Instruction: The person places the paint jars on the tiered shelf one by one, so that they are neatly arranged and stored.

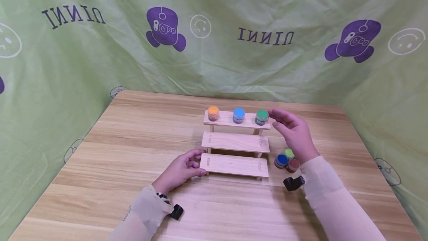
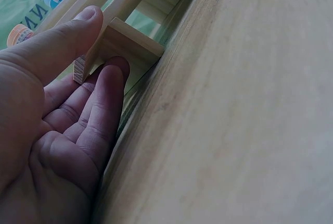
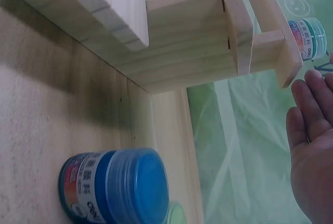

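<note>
Head view: wooden stand (image 1: 234, 164) gripped by left hand (image 1: 180, 169); empty right hand (image 1: 296, 135) relaxed beside green jar (image 1: 262, 117). Arranging apparently underway; reach to lower-right dark-blue jar (image 1: 281, 160) probably needed next.

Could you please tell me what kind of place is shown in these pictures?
Probably a makeshift indoor setup for tabletop activities: a green printed cloth screens the back and both sides of a wood-grain table, which bears a three-step wooden stand and small colourful jars.
</note>
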`<state>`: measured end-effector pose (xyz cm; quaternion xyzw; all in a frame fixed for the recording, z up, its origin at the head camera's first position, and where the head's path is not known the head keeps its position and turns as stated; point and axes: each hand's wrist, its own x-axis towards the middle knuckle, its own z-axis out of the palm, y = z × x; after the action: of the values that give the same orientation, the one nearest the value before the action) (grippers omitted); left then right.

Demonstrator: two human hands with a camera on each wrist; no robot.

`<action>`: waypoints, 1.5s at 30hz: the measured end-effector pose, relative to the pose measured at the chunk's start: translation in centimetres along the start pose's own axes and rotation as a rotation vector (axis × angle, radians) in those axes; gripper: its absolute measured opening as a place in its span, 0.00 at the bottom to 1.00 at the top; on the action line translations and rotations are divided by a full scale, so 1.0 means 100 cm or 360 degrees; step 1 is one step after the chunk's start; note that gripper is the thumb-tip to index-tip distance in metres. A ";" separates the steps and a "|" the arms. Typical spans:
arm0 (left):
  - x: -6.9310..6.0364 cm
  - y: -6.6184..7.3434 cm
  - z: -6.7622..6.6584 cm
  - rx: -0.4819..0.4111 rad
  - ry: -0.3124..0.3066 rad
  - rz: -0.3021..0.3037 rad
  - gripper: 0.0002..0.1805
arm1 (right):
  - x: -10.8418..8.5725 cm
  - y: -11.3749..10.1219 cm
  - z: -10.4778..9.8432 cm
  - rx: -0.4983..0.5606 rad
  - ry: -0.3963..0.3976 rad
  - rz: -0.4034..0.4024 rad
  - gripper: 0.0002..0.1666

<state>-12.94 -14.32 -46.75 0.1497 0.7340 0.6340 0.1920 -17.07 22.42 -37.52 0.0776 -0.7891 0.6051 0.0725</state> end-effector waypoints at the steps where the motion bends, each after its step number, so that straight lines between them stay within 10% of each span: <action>1: 0.000 0.000 0.000 -0.0001 -0.0001 -0.0001 0.37 | -0.001 0.000 -0.001 0.0007 0.0005 0.0002 0.25; 45: -0.003 0.003 0.000 0.0066 0.0040 -0.0005 0.38 | -0.031 0.034 -0.050 -0.0136 0.0223 0.0139 0.24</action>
<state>-12.71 -14.36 -46.42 0.1443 0.7496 0.6202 0.1806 -14.65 28.20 -40.11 -0.0027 -0.8098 0.5773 0.1044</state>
